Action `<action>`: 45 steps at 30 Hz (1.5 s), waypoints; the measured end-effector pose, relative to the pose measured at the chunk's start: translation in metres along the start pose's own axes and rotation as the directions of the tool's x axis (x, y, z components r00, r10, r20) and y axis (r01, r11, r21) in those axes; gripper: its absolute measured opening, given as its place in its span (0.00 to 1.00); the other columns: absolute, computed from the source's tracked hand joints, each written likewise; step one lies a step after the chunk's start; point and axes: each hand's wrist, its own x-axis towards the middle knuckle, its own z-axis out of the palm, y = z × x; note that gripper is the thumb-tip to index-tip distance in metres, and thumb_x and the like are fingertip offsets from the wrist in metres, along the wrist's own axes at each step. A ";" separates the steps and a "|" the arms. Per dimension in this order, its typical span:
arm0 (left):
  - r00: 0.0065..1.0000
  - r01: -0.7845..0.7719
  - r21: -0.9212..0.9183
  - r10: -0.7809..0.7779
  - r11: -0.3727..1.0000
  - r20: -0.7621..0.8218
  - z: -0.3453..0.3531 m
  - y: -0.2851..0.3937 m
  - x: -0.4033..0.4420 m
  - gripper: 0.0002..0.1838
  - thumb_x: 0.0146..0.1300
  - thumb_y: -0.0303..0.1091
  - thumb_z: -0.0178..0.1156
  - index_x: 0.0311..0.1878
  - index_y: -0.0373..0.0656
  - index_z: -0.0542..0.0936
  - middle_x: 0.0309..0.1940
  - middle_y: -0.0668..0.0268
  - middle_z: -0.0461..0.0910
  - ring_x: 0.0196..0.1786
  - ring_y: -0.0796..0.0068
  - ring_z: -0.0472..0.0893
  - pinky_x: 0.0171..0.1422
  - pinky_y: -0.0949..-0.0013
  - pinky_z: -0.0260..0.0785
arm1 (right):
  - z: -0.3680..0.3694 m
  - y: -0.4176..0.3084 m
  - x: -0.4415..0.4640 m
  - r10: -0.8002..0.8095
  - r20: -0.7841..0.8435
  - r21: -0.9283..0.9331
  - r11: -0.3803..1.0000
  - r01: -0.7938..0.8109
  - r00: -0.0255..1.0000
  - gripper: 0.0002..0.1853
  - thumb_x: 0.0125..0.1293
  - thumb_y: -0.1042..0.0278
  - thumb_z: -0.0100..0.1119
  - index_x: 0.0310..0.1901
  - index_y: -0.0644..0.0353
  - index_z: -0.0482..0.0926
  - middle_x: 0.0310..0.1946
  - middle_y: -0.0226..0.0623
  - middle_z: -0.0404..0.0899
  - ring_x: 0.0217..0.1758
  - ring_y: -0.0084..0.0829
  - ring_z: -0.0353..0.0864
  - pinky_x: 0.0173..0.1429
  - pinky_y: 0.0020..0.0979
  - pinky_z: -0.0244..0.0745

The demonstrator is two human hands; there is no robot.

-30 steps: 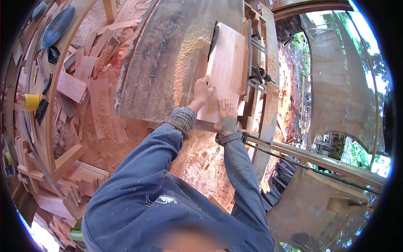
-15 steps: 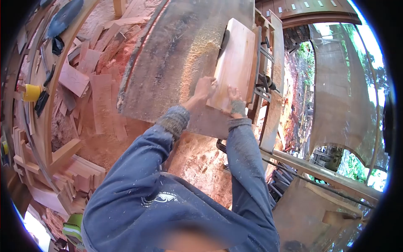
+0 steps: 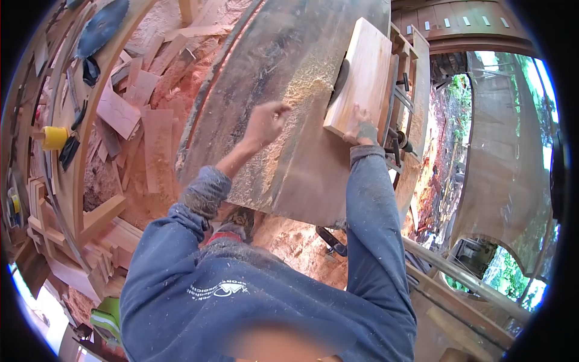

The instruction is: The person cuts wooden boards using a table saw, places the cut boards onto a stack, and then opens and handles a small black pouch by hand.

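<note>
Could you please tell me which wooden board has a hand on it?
The thick board on the worktable, under the right hand at its near end; the loose boards at left are untouched.

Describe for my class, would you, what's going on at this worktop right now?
A person in a blue top has the right hand on the near end of a wooden board. The board lies on the worktop, its left edge beside a dark disc, apparently a saw blade. The left hand, fingers curled, is off the board, near a streak of sawdust.
</note>
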 end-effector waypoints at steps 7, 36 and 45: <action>0.978 -0.047 0.329 0.111 0.943 -0.178 0.006 -0.048 0.156 0.12 0.70 0.31 0.64 0.53 0.40 0.88 0.57 0.51 0.85 0.61 0.55 0.83 0.67 0.57 0.75 | -0.024 0.013 0.071 -0.037 -0.013 0.024 0.999 0.037 0.999 0.71 0.37 0.59 0.84 0.85 0.33 0.50 0.81 0.45 0.56 0.84 0.51 0.60 0.80 0.66 0.63; 0.982 0.140 0.794 0.021 0.592 -0.188 0.006 -0.087 0.307 0.29 0.73 0.40 0.57 0.76 0.48 0.71 0.79 0.57 0.65 0.84 0.56 0.59 0.86 0.49 0.49 | -0.102 0.106 0.592 0.572 -0.422 0.425 0.810 -0.404 0.704 0.55 0.69 0.19 0.38 0.56 0.79 0.82 0.60 0.78 0.73 0.67 0.68 0.72 0.73 0.56 0.67; 0.986 0.116 0.803 0.029 0.585 -0.164 0.004 -0.094 0.306 0.29 0.73 0.41 0.54 0.75 0.47 0.72 0.79 0.54 0.65 0.85 0.55 0.58 0.87 0.49 0.46 | -0.151 -0.025 0.607 0.447 -0.471 0.644 0.764 -0.050 0.761 0.61 0.62 0.16 0.49 0.68 0.81 0.67 0.65 0.77 0.67 0.70 0.67 0.69 0.76 0.56 0.62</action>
